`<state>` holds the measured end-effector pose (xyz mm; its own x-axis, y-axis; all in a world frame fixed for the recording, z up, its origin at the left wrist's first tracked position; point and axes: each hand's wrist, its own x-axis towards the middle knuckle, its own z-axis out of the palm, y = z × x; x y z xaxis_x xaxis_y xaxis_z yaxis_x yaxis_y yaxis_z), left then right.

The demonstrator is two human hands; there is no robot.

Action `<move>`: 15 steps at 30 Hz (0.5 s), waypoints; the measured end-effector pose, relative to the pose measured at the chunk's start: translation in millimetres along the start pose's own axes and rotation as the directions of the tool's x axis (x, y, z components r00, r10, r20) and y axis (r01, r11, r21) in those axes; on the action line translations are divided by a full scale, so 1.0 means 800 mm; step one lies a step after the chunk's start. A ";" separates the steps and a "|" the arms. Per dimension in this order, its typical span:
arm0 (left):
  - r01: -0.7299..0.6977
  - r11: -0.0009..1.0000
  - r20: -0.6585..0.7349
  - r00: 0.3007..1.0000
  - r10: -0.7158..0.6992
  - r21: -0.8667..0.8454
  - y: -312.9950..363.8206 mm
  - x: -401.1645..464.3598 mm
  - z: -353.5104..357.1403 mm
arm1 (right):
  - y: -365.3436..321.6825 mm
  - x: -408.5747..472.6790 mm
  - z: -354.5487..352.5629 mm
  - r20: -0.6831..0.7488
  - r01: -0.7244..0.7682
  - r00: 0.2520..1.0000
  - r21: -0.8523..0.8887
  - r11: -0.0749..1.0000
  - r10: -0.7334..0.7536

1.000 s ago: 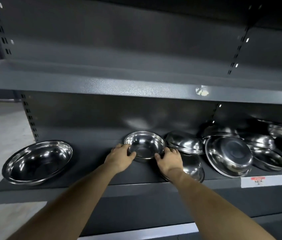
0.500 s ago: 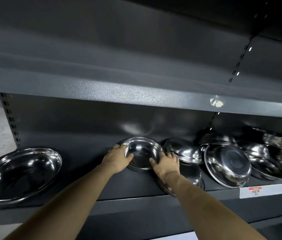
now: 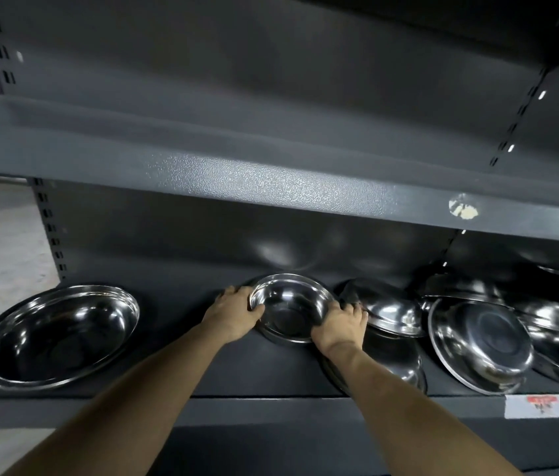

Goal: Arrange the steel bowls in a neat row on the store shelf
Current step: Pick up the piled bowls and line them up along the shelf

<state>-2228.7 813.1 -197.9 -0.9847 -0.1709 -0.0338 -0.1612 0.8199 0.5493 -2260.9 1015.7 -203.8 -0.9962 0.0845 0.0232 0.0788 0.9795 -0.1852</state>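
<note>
Steel bowl, small (image 3: 291, 306): upright, mid-shelf toward the back panel, held at its rim from both sides. Left hand (image 3: 233, 312): grip clamped on the bowl's left rim, thumb over the lip. Right hand (image 3: 340, 326): grip clamped on the right rim, fingers spread toward the neighbouring pile. Large steel bowl (image 3: 56, 333): upright, alone near the shelf's left end, well apart from the held bowl. Tilted bowl (image 3: 389, 312): just beside the right hand, leaning over another bowl (image 3: 395, 365) at the front edge. Wide bowl (image 3: 480, 341): tipped toward the front edge, further bowls heaped behind it to the right end. Shelf (image 3: 175, 359): dark grey metal. Price label (image 3: 542, 405): white and red, on the shelf's front lip, right side; print blurred
</note>
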 end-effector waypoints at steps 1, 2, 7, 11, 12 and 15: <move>0.011 1.000 -0.008 1.000 -0.011 0.003 0.000 -0.003 -0.002 | 0.002 0.000 0.000 -0.004 0.010 1.000 0.007 1.000 -0.010; 0.020 1.000 -0.017 1.000 -0.020 0.006 0.001 -0.007 -0.004 | 0.004 -0.001 0.001 -0.005 0.020 1.000 0.012 1.000 -0.020; 0.071 0.997 -0.030 0.997 -0.070 0.017 0.005 -0.039 -0.008 | 0.011 0.001 0.002 0.080 0.087 0.993 -0.003 0.996 -0.086; 0.108 0.994 -0.026 0.994 -0.107 0.029 0.007 -0.074 -0.003 | 0.010 0.000 0.003 0.170 0.121 0.980 -0.072 0.990 -0.108; 0.115 0.993 -0.029 0.993 -0.114 0.027 0.008 -0.082 -0.002 | 0.009 0.001 0.002 0.164 0.125 0.980 -0.083 0.989 -0.110; 0.134 0.991 -0.048 0.990 -0.133 0.017 0.012 -0.105 0.000 | 0.009 0.001 0.002 0.107 0.132 0.987 -0.075 0.988 -0.124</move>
<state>-2148.0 835.5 -190.0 -0.9502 -0.3046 -0.0660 -0.2926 0.7989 0.5256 -2260.9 1022.7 -206.6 -0.9966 -0.0575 -0.0592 -0.0510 0.9930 -0.1061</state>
